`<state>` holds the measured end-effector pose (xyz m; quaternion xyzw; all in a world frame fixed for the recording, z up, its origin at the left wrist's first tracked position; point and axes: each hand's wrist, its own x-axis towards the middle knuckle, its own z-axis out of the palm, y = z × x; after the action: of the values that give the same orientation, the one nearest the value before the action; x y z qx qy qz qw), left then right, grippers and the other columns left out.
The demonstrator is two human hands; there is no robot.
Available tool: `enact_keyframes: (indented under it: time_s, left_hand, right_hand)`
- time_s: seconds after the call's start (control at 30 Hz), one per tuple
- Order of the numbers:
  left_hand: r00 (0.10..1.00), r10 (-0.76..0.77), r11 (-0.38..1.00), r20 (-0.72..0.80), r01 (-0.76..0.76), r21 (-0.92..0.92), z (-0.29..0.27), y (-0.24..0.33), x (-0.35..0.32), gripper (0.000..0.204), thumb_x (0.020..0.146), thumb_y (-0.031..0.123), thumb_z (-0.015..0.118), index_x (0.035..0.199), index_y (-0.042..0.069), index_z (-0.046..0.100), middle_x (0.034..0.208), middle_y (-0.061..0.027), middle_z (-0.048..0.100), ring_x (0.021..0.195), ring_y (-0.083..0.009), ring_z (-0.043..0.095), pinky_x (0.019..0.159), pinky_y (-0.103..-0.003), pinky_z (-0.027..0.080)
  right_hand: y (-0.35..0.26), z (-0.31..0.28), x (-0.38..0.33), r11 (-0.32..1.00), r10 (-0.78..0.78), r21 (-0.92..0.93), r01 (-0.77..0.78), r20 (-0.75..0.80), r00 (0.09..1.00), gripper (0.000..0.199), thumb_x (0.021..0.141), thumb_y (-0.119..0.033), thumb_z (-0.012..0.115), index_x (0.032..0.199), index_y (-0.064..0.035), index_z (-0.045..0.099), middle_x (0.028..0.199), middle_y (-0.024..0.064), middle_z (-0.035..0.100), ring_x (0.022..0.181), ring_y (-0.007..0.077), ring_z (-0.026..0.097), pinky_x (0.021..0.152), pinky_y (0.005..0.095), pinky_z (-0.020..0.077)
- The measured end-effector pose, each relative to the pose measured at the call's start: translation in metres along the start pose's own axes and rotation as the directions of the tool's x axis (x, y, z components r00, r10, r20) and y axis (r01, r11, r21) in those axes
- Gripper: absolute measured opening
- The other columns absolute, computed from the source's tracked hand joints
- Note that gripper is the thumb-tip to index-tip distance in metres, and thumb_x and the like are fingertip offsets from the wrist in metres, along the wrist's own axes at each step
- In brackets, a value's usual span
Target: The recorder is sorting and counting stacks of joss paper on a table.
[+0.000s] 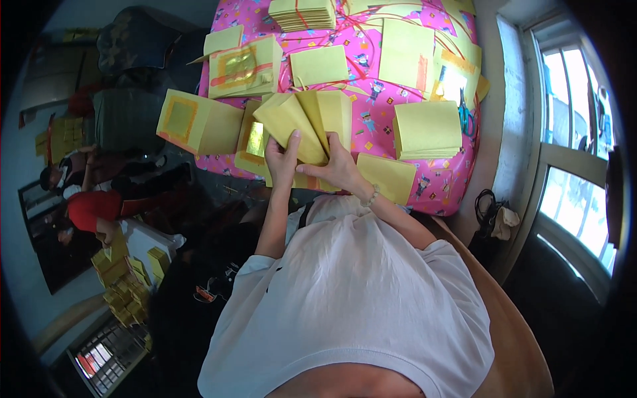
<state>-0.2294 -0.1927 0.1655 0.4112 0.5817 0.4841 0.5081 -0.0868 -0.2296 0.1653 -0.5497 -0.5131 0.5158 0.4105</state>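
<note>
Near the front edge of the pink patterned table, my left hand and my right hand both grip a bundle of yellow paper sheets. The sheets fan apart toward the far side, with a dark gap between two layers. My left thumb presses on the bundle's face, and my right hand pinches its right lower edge. Behind it lies more yellow paper. Beside my left hand is a sheet with a shiny gold square. A yellow sheet lies right of my right wrist.
Stacks of yellow paper surround the hands: one at left, one at right, and a red-tied one at the back. Blue-handled scissors lie at the right edge. Red strings cross the cloth. Another person works far left.
</note>
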Motion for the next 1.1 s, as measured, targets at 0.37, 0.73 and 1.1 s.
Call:
enact_keyframes:
  time_s: [0.37,0.73,1.1]
  left_hand:
    - [0.983,-0.03,0.997,-0.182,0.018,-0.069,-0.038,-0.006,-0.012,0.037,0.093,0.029,0.053,0.119,0.003,0.053,0.102,-0.0074,0.061,0.091,-0.0116,0.058,0.075,-0.027,0.05]
    - [1.0,0.005,1.0,0.021,-0.004,-0.014,-0.08,0.028,-0.017,0.049,0.087,0.029,0.061,0.126,0.002,0.047,0.115,-0.0066,0.055,0.107,-0.0159,0.051,0.093,-0.031,0.04]
    - [0.947,-0.216,0.831,0.236,0.305,-0.466,-0.111,0.016,-0.041,0.061,0.083,0.028,0.065,0.133,0.004,0.039,0.127,-0.0089,0.05,0.116,-0.0239,0.05,0.096,-0.038,0.042]
  right_hand:
    - [0.039,0.005,0.014,0.924,0.166,0.36,-0.132,-0.067,0.984,0.036,0.083,-0.017,0.066,0.1,0.0021,0.041,0.089,0.0139,0.061,0.079,0.017,0.061,0.064,0.0295,0.0508]
    - [-0.038,0.003,-0.008,0.918,-0.181,0.359,0.167,0.006,0.983,0.039,0.086,-0.006,0.058,0.119,0.0023,0.039,0.106,0.0113,0.059,0.096,0.0175,0.057,0.082,0.0294,0.0475]
    - [-0.07,-0.023,0.022,0.966,-0.246,0.146,0.213,0.266,0.932,0.042,0.085,-0.018,0.064,0.118,-0.0001,0.045,0.099,0.0051,0.057,0.092,0.0122,0.052,0.078,0.0283,0.0453]
